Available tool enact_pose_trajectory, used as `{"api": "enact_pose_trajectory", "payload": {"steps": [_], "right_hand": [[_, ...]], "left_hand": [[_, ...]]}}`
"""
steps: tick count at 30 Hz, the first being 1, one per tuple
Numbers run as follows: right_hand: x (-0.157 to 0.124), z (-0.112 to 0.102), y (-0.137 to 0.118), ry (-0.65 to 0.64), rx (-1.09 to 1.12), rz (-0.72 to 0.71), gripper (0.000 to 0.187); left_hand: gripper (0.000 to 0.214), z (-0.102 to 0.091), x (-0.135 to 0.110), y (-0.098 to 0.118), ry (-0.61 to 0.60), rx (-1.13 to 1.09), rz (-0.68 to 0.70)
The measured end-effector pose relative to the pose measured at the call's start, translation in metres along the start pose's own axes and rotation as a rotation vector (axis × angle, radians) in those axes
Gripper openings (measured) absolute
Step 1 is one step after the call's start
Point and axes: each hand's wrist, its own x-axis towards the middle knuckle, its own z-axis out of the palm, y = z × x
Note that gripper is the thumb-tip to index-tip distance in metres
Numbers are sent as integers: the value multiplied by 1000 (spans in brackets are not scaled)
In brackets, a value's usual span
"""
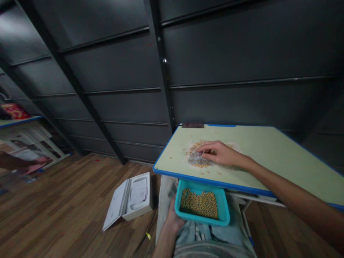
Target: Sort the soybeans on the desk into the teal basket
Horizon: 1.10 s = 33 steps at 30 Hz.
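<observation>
My left hand [175, 214] grips the left side of a turquoise plastic tray [225, 211] at my lap; its fingers are partly hidden under the tray. Small round golden beads [200, 203] cover much of the tray's floor. On the pale green tabletop, my right hand [217, 153] is bent with fingertips close together over a small pile. Greyish, see-through bits [195, 159] lie right under the fingertips, with yellow-orange bead-like pieces [197, 144] around them. What the fingertips pinch, if anything, is too small to make out.
The table [268, 150] has a blue edge, with a few loose pieces near its front. An open white box [138, 193] lies on the wood floor at left, beside a dark cable [143, 238]. A dark panelled wall [228, 53] stands behind. Far left, another person's arm [16, 161] shows.
</observation>
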Motion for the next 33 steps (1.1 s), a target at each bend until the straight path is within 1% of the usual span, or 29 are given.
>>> {"api": "enact_pose_trajectory", "payload": {"steps": [3,9,13,18,21,23,27,30,33], "right_hand": [[0,0,-1,0,-2,-19,27],[0,-1,-6,5,36,4,25],[0,1,-10,-31,69,6,26],[-1,3,-15,-91,89,49,26],[-1,4,-16,-101,68,34,26],[-1,5,-13,-82,42,22,26],[0,7,0,10,-45,-8,26],[1,7,7,48,-90,4,27],[1,7,8,90,-67,39,27]], "left_hand": [[22,2,-1,1,27,17,-7],[22,4,-2,2,39,18,-29],[22,5,-3,2,36,4,-20],[23,10,-6,2,21,-16,-15],[24,12,-7,3,10,-8,-23],[25,12,-8,4,4,1,-33],[26,8,-6,3,11,7,-29],[25,3,-3,2,3,4,-26],[26,-1,-1,1,-16,-13,-29]]}}
